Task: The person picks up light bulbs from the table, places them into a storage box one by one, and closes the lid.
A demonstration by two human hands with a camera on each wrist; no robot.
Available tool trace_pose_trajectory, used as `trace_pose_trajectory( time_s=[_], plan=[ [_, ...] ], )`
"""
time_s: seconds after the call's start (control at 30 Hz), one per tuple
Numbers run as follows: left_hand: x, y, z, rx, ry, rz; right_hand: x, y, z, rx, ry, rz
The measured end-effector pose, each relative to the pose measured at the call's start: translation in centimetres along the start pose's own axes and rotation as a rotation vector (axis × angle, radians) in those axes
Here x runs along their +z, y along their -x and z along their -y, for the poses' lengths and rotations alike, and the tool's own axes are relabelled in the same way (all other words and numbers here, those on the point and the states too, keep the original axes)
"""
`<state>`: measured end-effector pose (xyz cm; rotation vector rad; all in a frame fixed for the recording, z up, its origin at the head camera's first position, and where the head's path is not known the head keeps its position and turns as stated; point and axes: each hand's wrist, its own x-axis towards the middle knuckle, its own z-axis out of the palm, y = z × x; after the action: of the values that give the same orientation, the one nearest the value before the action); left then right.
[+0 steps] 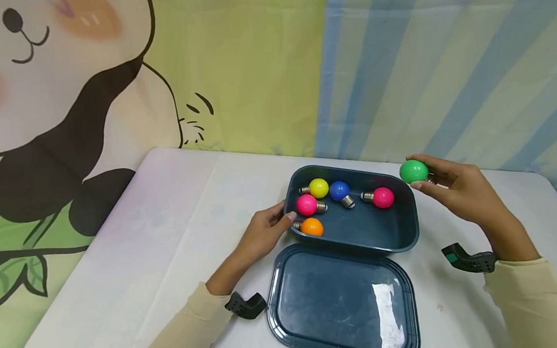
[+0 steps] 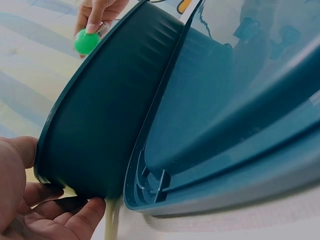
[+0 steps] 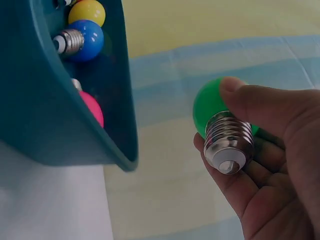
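A green light bulb (image 1: 413, 171) is pinched between the thumb and fingers of my right hand (image 1: 459, 185), up beside the box's right end. The right wrist view shows its metal screw base (image 3: 229, 142) facing the camera. My left hand (image 1: 263, 230) grips the left end of a dark blue plastic box (image 1: 360, 230), thumb over the rim and fingers beneath, as the left wrist view shows. Inside the box lie a yellow bulb (image 1: 319, 188), a blue bulb (image 1: 339, 191), an orange bulb (image 1: 312, 226) and two pink bulbs, one at the left (image 1: 306, 205), one at the right (image 1: 383, 197).
The box's dark blue lid (image 1: 336, 305) lies on the white-covered table (image 1: 167, 246), right in front of the box. Behind the table hangs a printed cloth (image 1: 251, 62) with a cartoon panda. Black bands (image 1: 469, 259) are on both wrists.
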<state>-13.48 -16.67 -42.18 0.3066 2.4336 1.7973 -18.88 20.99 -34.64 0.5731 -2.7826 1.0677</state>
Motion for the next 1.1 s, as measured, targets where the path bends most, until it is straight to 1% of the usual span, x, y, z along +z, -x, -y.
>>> trace_pose_trajectory(
  time_s=[0.07,0.13,0.27,0.4,0.53,0.67,0.77,0.83,0.9,1.0,1.1],
  plan=[
    [0.1,0.0,0.1,0.005,0.005,-0.005,0.3,-0.3,0.3,-0.015,-0.003,0.013],
    [0.2,-0.4,0.9,-0.004,0.009,-0.010,0.4,-0.5,0.5,-0.021,0.001,0.021],
    [0.2,0.0,-0.7,-0.016,0.001,-0.002,0.5,-0.7,0.8,-0.027,0.005,0.030],
    [-0.1,0.6,-2.4,-0.007,-0.006,0.012,0.9,-0.8,0.8,-0.046,-0.015,0.029],
    [-0.2,0.9,-2.9,-0.005,-0.008,0.010,1.6,-1.2,0.8,-0.084,-0.042,0.065],
    [-0.2,0.8,-2.7,0.005,0.001,0.011,2.1,-1.5,1.1,-0.132,-0.054,0.098],
    [-0.3,0.7,-2.6,0.007,0.003,0.023,2.3,-1.7,1.4,-0.158,-0.054,0.095],
    [-0.2,0.5,-2.3,0.001,0.000,0.028,2.3,-1.9,1.7,-0.181,-0.046,0.098],
    [-0.2,0.2,-1.6,-0.007,-0.002,0.029,2.4,-2.1,2.0,-0.189,-0.051,0.106],
    [0.0,-0.2,-0.2,-0.010,0.000,0.015,2.7,-2.5,2.2,-0.210,-0.052,0.128],
    [0.1,-0.5,0.9,-0.008,0.008,0.002,3.1,-2.9,2.3,-0.224,-0.049,0.146]
  ],
)
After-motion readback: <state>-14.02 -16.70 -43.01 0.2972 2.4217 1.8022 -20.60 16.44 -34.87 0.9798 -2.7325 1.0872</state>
